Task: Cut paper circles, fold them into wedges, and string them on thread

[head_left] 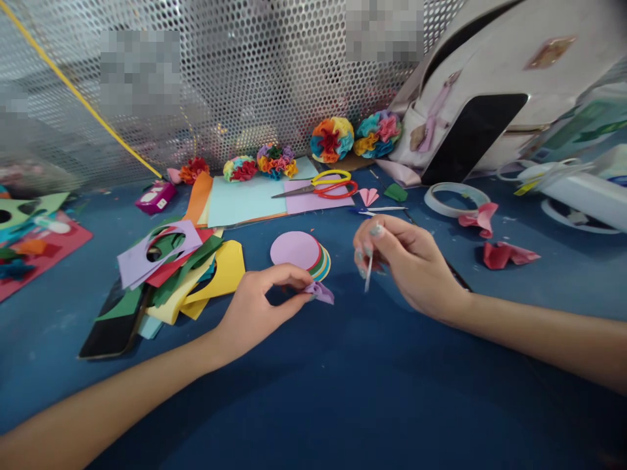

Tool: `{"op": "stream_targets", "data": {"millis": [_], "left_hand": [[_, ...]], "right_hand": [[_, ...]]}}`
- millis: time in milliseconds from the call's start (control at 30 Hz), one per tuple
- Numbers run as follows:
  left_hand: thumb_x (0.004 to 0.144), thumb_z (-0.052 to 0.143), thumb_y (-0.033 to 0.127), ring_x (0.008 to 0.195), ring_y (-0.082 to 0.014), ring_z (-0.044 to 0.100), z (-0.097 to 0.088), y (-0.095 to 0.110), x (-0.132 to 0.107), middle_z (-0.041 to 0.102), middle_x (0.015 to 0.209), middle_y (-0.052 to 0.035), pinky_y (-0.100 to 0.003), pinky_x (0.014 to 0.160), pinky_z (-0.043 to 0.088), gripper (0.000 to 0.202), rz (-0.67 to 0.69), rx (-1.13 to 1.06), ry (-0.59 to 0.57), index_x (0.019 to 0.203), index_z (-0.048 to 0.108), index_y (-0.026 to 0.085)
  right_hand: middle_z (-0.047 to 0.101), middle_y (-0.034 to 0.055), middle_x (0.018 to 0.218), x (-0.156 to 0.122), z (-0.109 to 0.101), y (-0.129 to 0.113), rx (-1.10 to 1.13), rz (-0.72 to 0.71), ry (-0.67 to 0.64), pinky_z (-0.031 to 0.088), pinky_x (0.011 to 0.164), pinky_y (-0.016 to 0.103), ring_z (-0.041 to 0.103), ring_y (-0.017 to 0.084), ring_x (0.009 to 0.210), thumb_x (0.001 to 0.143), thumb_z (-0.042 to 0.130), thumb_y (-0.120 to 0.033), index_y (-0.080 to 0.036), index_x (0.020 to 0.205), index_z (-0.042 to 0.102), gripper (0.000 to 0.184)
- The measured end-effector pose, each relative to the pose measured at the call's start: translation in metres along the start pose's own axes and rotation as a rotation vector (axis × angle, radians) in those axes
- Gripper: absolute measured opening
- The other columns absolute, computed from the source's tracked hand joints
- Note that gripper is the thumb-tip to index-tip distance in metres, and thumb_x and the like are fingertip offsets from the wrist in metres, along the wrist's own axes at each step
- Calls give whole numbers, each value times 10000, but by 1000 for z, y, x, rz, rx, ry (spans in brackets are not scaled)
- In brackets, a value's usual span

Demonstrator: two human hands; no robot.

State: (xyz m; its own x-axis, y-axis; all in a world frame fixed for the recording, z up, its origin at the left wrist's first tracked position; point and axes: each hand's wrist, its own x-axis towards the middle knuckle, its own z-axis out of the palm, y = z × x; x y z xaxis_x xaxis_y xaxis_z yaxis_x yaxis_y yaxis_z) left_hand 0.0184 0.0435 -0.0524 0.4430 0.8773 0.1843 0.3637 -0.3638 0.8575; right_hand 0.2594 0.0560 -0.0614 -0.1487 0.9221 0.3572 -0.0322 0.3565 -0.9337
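My left hand [257,310] pinches a small crumpled purple paper piece [319,292] just above the blue table [313,391]. My right hand [404,261] has its fingers closed on a thin white strip [368,274] that hangs down from them, a little to the right of the purple piece. Behind and between the hands lies a stack of paper circles [300,252], purple on top with coloured ones under it.
Cut coloured paper scraps [176,267] lie on a dark phone [115,326] at left. Further back are paper sheets [245,199], scissors [323,186], several paper flower balls [333,138], a tape roll [456,199], red crumpled pieces [507,254] and a white bag [494,85].
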Motion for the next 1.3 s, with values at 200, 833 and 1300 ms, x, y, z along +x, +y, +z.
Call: {"op": "stream_targets", "data": {"millis": [200, 833, 1300], "left_hand": [[840, 664, 74, 911, -135, 753, 1, -3, -1, 808, 981, -11, -195, 779, 542, 125, -1, -89, -10, 855, 650, 197], [804, 848, 177, 869, -124, 632, 7, -3, -5, 709, 1009, -23, -222, 828, 513, 228, -16, -316, -246, 913, 648, 180], [803, 843, 174, 832, -123, 638, 5, -10, -1, 699, 907, -18, -233, 816, 504, 182, -147, -465, -309, 894, 686, 164]], "right_hand": [[482, -62, 613, -6, 2, 5, 49, 115, -206, 364, 447, 222, 446, 83, 453, 1121, 405, -417, -219, 817, 479, 370], [558, -72, 601, -18, 1, 9, -626, -375, -334, 332, 495, 191, 422, 62, 465, 1018, 610, -244, -219, 953, 699, 113], [663, -55, 680, -19, 1, 7, -612, -402, -377, 380, 516, 196, 518, 70, 502, 988, 673, -268, -214, 1039, 695, 78]]}}
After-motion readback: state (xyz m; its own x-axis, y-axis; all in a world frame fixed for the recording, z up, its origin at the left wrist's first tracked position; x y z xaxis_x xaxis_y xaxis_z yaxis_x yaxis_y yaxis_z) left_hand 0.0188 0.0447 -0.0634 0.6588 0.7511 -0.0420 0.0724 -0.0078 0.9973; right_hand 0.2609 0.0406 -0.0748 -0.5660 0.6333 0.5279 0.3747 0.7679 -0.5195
